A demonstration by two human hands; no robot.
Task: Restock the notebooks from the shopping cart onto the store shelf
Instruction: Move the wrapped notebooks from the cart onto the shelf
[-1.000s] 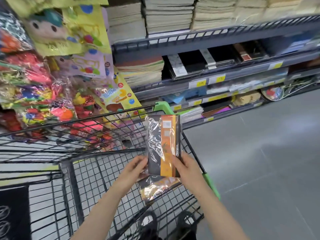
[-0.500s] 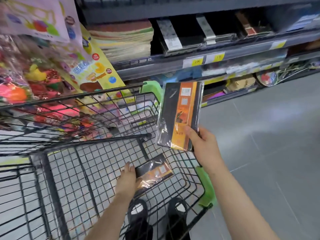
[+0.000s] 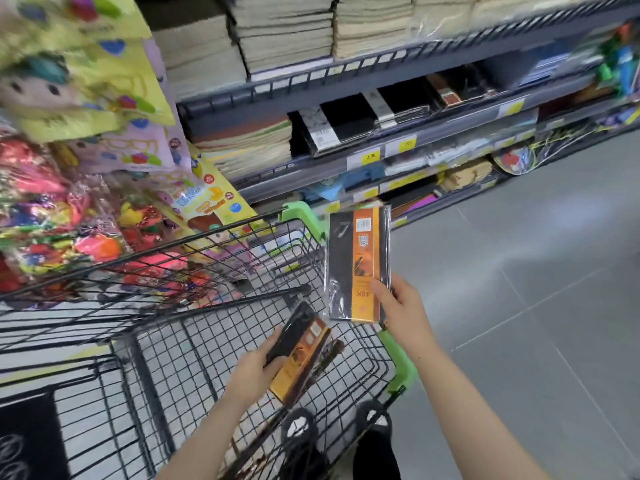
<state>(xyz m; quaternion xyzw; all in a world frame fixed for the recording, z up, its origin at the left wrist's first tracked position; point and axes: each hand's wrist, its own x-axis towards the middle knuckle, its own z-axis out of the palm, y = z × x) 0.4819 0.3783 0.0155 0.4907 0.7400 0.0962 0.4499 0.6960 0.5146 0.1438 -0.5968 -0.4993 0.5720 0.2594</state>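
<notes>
Notebooks in both hands. Right hand (image 3: 403,311) grips a flat, shrink-wrapped pack (image 3: 358,265) by its lower right corner, thumb across the front; glossy film, black cover with an orange band down it, white barcode and QR stickers near the top. It is held upright above the front right corner of the shopping cart (image 3: 194,344), clear of the wire.

Left hand (image 3: 258,367) clamps a second notebook (image 3: 299,353) (same black/orange cover, tilted, somewhat blurred) inside the basket, lifted off the mesh floor. One more dark wrapped item (image 3: 327,355) shows just under and behind it in the basket; can't make out what it is.

Cart is black wire grid, thin rods, with green plastic corner bumpers (image 3: 301,216). Basket mostly bare mesh.

Store shelf (image 3: 398,69) ahead: dark grey metal tiers with a slotted front lip, yellow price tags (image 3: 370,156) on the rail. Top tier packed tight with cream paper stacks (image 3: 287,29); the tier below has brown-covered stacks at left and flat black books (image 3: 346,121) beside them. Left of the cart hang crinkly toy bags (image 3: 52,202), pressing close against the cart's side. Smooth grey tile floor (image 3: 519,289) is open on the right.
</notes>
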